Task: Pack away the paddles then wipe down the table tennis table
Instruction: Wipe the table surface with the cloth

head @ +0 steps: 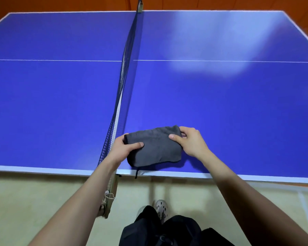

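A dark grey cloth [155,148], folded into a rough rectangle, lies on the blue table tennis table [220,107] close to its near edge, just right of the net. My left hand [124,148] grips the cloth's left side, thumb on top. My right hand [188,141] pinches its upper right corner between thumb and fingers. A short dark cord from the cloth hangs over the table edge. No paddles are in view.
The dark net [122,86] runs from the near edge to the far side, its post and clamp [110,196] hanging below the edge by my left forearm. Pale floor, my black trousers and a shoe [161,208] lie below. An orange wall stands behind the table.
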A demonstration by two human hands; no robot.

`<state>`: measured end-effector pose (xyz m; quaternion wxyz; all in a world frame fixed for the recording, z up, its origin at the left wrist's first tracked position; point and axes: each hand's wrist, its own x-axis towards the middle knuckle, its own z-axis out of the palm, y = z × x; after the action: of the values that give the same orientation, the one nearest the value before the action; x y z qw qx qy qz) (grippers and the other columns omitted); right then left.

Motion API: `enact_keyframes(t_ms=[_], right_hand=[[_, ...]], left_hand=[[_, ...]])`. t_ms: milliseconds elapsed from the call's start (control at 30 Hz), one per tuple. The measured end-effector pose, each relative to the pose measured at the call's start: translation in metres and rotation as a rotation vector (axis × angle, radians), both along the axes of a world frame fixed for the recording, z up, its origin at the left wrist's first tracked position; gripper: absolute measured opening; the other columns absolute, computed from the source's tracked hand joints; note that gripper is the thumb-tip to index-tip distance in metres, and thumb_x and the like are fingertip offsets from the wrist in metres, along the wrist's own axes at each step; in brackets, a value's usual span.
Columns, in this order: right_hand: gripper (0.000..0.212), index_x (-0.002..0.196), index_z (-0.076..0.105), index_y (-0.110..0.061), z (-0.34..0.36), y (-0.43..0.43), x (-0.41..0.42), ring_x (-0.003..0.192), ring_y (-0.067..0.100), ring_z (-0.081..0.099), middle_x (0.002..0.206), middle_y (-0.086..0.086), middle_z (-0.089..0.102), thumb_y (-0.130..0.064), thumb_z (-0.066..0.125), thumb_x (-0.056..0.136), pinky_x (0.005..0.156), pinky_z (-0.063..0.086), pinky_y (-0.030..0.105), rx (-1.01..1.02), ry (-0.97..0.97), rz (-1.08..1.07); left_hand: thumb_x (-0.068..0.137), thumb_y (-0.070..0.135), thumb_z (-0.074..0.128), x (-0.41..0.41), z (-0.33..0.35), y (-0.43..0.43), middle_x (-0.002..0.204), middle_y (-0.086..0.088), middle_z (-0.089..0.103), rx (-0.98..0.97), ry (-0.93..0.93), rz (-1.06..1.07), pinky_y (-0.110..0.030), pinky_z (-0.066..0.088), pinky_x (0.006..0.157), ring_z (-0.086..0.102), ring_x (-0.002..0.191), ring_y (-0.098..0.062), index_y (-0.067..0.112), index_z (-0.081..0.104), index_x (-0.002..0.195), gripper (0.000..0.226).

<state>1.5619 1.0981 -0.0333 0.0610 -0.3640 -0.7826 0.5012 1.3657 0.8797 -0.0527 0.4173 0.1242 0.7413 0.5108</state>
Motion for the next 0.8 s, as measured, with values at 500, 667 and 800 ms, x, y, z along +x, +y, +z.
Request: enact_keyframes(t_ms=[500, 667, 800], right_hand=[[0.08, 0.175, 0.017, -0.035, -0.175, -0.049, -0.037, 0.171, 0.023, -0.006, 0.184, 0.006, 0.002, -0.079, 0.023, 0.108, 0.136, 0.001, 0.06, 0.807, -0.367, 0.365], [0.077, 0.172, 0.03, -0.037, -0.174, -0.055, -0.016, 0.171, 0.028, 0.004, 0.183, 0.009, 0.011, -0.073, 0.046, 0.107, 0.133, 0.008, 0.068, 0.815, -0.282, 0.215], [0.082, 0.172, 0.027, -0.042, -0.168, -0.063, 0.014, 0.171, 0.032, -0.001, 0.184, 0.01, 0.003, -0.075, 0.048, 0.1, 0.129, 0.006, 0.074, 0.781, -0.423, 0.096]], left_hand=[[0.097, 0.057, 0.06, -0.101, -0.037, -0.05, 0.135, -0.007, 0.062, -0.905, 1.444, -0.672, -0.053, 0.027, 0.124, 0.048, 0.136, -0.031, 0.021, 0.071, 0.128, 0.049], [0.085, 0.037, 0.08, -0.119, -0.037, -0.051, 0.135, -0.014, 0.049, -0.659, 1.322, -0.238, -0.054, 0.044, 0.102, 0.048, 0.121, -0.037, 0.021, 0.041, 0.155, 0.082], [0.079, 0.042, 0.084, -0.139, -0.054, -0.062, 0.164, -0.017, 0.025, -0.601, 0.867, -0.065, -0.062, 0.046, 0.109, 0.038, 0.145, -0.041, 0.03, 0.009, 0.168, 0.118]])
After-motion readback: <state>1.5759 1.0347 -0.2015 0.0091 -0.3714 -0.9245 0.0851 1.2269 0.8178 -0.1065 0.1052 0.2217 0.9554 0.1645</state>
